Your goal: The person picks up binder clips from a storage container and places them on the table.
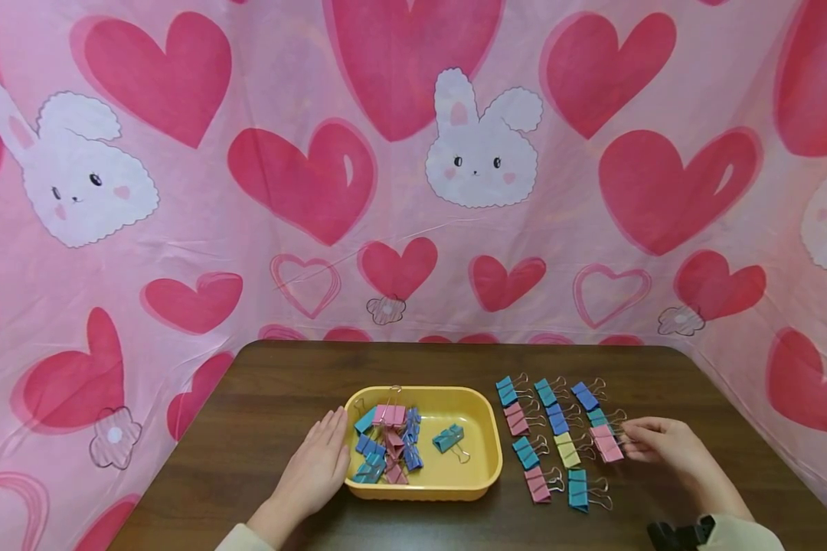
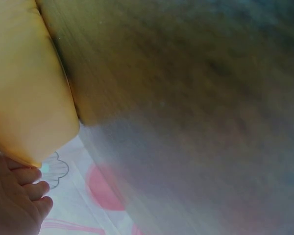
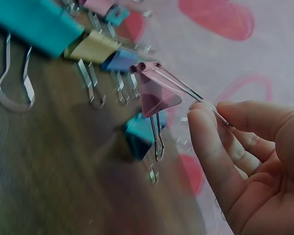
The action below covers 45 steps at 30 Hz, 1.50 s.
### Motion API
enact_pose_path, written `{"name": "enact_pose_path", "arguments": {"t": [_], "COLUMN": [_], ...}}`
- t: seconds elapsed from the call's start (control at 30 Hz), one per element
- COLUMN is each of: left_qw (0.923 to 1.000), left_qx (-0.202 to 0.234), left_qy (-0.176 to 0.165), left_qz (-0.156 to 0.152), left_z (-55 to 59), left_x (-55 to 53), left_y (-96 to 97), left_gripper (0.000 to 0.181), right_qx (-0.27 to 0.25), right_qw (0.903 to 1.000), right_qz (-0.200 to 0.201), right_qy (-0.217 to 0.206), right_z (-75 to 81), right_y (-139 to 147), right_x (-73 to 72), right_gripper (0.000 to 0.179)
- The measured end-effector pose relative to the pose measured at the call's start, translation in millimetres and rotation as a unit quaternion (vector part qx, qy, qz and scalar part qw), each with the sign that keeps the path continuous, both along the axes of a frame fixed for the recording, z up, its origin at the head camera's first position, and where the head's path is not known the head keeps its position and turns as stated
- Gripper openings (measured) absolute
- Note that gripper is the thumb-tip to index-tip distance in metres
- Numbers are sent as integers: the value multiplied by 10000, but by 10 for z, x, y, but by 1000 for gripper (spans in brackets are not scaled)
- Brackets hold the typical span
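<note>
My right hand [image 1: 675,453] pinches a pink binder clip [image 1: 606,442] by one wire handle, between thumb and index finger. In the right wrist view this pink clip [image 3: 158,95] hangs near a teal clip [image 3: 138,136], its second handle pointing down. In the head view a teal clip [image 1: 597,417] and a blue clip [image 1: 584,396] lie just beyond it. My left hand [image 1: 317,467] rests with straight fingers against the left side of a yellow tray [image 1: 494,436]. A heap of pink, blue and teal binder clips [image 1: 390,415] fills the tray's left half; one teal clip [image 1: 448,437] lies apart.
Right of the tray, several binder clips lie in columns on the brown wooden table [image 1: 248,428], among them a yellow clip [image 1: 567,450] and a teal clip [image 1: 578,490] nearest me. A pink heart-and-rabbit cloth [image 1: 413,222] hangs behind the table.
</note>
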<state>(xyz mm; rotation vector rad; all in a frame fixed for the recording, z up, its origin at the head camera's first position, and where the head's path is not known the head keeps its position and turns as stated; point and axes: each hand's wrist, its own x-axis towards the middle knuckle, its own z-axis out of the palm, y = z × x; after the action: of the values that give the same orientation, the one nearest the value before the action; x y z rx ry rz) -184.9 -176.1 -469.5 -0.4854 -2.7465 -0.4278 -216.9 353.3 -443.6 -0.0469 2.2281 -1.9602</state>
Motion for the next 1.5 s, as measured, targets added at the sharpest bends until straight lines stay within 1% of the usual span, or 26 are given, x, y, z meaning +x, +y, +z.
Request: {"name": "enact_pose_path", "arguments": {"t": [0.07, 0.2, 0.4, 0.73, 0.8, 0.87, 1.0, 1.13, 1.2, 1.33, 1.5], "left_qw": [10000, 9999, 9996, 9999, 9999, 9999, 9999, 10000, 10000, 10000, 10000], "left_qx": [6, -3, 16, 37, 36, 38, 34, 19, 26, 20, 21], "left_qy": [-6, -161, -271, -152, -142, -122, -118, -82, -38, -2, -74], "left_qz": [-6, 45, 74, 10, 6, -10, -31, -32, -37, -35, -1], "left_z": [2, 3, 4, 4, 7, 13, 19, 19, 18, 13, 4], "left_x": [-3, -4, -10, -7, -6, -3, 0, 0, 1, 0, 1], "left_y": [1, 7, 11, 17, 17, 18, 17, 9, 4, 0, -1], "left_gripper": [50, 51, 51, 50, 50, 49, 50, 49, 49, 49, 50], "right_qx": [152, 321, 482, 615, 669, 755, 889, 1239, 1376, 1427, 1506], "right_qw": [9998, 9991, 9985, 9979, 9975, 9965, 9930, 9874, 9852, 9824, 9779], "right_qz": [65, 92, 98, 30, -89, -290, -781, -883, -777, -676, -340], "right_qy": [-71, -244, -231, -223, -205, -199, -29, 429, 662, 998, 1412], "right_z": [-40, -105, -166, -143, -128, -99, 11, 208, 329, 557, 742], "right_y": [44, 120, 175, 171, 168, 176, 177, 95, 1, -290, -724], "right_x": [3, 14, 19, 34, 44, 56, 80, 98, 89, 61, 38], "right_gripper": [25, 29, 27, 32, 35, 36, 36, 37, 39, 42, 39]}}
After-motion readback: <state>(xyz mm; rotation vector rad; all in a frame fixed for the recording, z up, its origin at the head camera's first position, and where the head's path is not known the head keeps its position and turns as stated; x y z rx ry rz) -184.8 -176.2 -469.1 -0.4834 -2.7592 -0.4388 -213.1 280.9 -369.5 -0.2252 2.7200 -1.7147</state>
